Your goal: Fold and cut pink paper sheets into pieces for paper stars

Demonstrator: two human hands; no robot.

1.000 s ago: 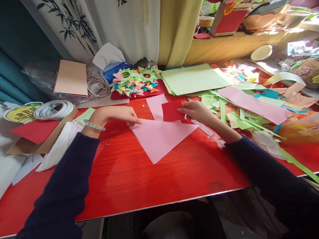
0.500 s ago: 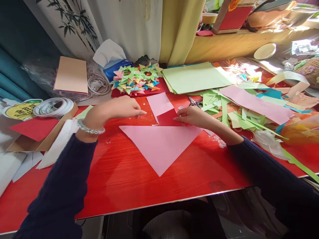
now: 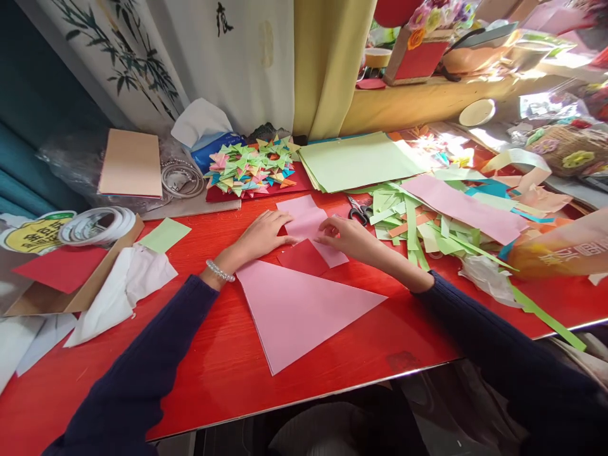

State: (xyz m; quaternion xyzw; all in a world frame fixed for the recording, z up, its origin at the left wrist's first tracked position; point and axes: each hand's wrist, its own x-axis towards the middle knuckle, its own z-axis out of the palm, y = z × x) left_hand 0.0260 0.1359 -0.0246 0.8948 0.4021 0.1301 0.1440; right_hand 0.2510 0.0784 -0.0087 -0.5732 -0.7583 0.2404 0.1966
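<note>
My left hand (image 3: 266, 235), with a beaded bracelet at its wrist, rests at the left edge of a narrow pink paper strip (image 3: 308, 218), thumb and fingers apart. At the strip's right side, my right hand (image 3: 349, 237) has its thumb and fingertips curled together on the paper. The strip is slightly buckled between my hands. A small red paper square (image 3: 304, 256) lies below my fingers, partly against the strip. Closer to me is a large pink paper triangle (image 3: 299, 310), flat on the table, its upper left corner near my left wrist.
Scissors (image 3: 360, 211) lie behind my right hand, beside a heap of green paper offcuts (image 3: 403, 215). Folded paper stars (image 3: 254, 164) and a stack of green sheets (image 3: 361, 161) are at the back. Tape rolls (image 3: 97, 226) stand left, near a crumpled tissue (image 3: 118, 282).
My left hand has moved down and right to the pink strip. My right hand has gone from the red square to the strip. Strip, square and triangle have turned; the view has shifted.
</note>
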